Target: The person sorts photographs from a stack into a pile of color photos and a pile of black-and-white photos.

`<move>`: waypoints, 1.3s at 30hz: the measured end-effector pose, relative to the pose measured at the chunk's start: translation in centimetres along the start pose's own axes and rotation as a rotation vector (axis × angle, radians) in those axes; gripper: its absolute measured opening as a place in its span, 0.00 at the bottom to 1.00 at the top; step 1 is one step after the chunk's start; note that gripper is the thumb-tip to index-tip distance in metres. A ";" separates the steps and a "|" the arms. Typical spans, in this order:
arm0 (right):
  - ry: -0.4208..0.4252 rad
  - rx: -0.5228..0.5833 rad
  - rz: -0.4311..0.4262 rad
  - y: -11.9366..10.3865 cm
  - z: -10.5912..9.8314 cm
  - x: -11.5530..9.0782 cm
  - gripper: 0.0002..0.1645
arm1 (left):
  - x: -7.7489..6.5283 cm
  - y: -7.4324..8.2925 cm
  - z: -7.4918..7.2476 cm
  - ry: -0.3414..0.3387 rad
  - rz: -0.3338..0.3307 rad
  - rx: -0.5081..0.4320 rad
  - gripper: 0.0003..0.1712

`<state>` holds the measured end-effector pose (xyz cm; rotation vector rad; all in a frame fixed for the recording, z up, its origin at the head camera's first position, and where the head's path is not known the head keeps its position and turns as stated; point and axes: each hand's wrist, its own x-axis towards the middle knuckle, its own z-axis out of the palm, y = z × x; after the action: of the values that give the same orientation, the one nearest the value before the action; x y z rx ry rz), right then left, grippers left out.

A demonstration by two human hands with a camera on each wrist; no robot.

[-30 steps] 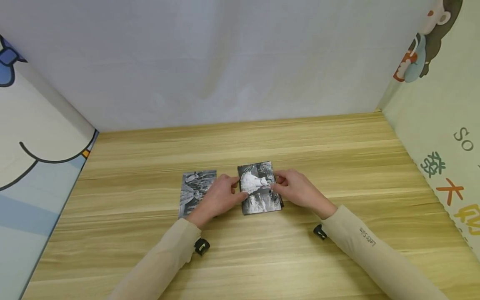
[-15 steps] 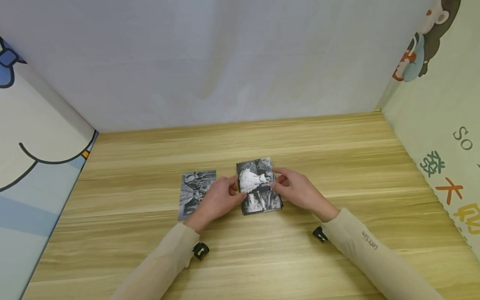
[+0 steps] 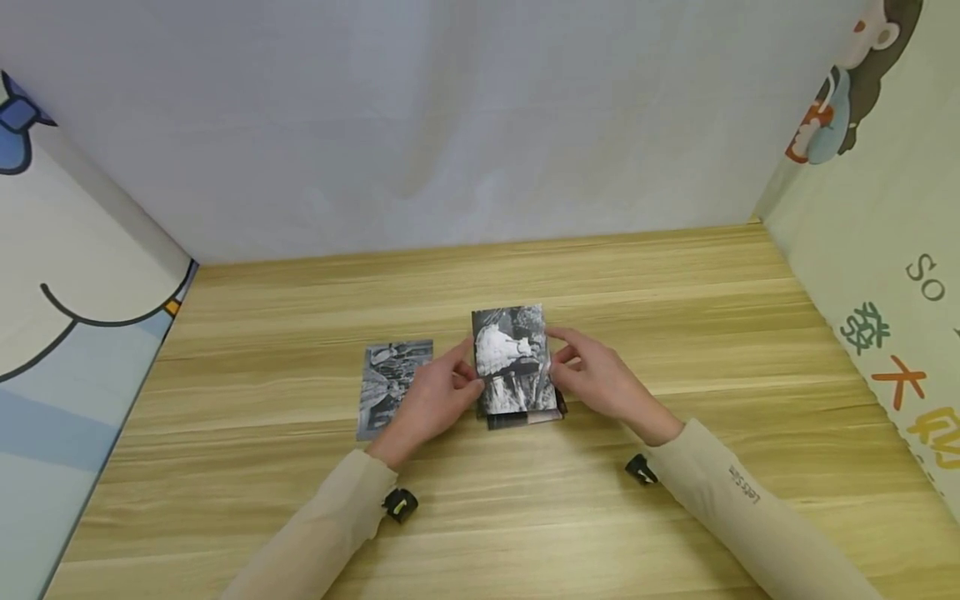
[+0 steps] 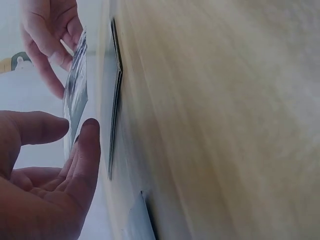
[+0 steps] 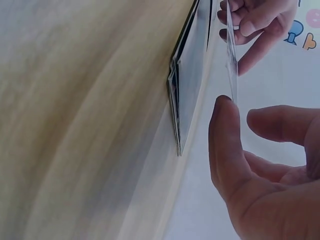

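Both hands hold a black-and-white photo card (image 3: 513, 354) showing a white dress, by its side edges. My left hand (image 3: 433, 398) has its left edge between thumb and fingers; my right hand (image 3: 602, 383) is at the right edge. In the left wrist view the lifted card (image 4: 77, 82) stands apart from a small stack of cards (image 4: 114, 100) lying on the table. From above, the raised card covers most of that stack (image 3: 525, 419), whose lower edge shows. Another grey photo card (image 3: 390, 383) lies to the left, partly behind my left hand.
The wood-grain table (image 3: 300, 308) runs back to a pale cloth wall (image 3: 480, 150). Printed panels stand at the left (image 3: 75, 333) and right (image 3: 862, 275). Black straps show at both cuffs.
The dress card has risen and shifted away from me, uncovering the near edge of the stack beneath. Both hands have moved slightly with it. The left card stays put.
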<state>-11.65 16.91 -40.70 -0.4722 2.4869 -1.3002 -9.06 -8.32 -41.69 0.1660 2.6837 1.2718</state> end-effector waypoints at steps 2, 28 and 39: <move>-0.002 0.016 0.003 0.0 0.0 0.0 0.37 | -0.1 0.1 0.0 0.009 0.001 -0.017 0.43; 0.044 0.110 -0.052 0.0 0.0 -0.8 0.40 | -0.9 0.3 -0.1 0.071 0.028 -0.257 0.41; 0.048 0.136 -0.062 -0.3 0.0 -1.0 0.39 | -1.2 0.5 -0.5 0.078 0.041 -0.280 0.41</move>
<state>-10.67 17.16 -40.30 -0.4945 2.4186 -1.5097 -7.98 -8.56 -40.88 0.1376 2.5392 1.6812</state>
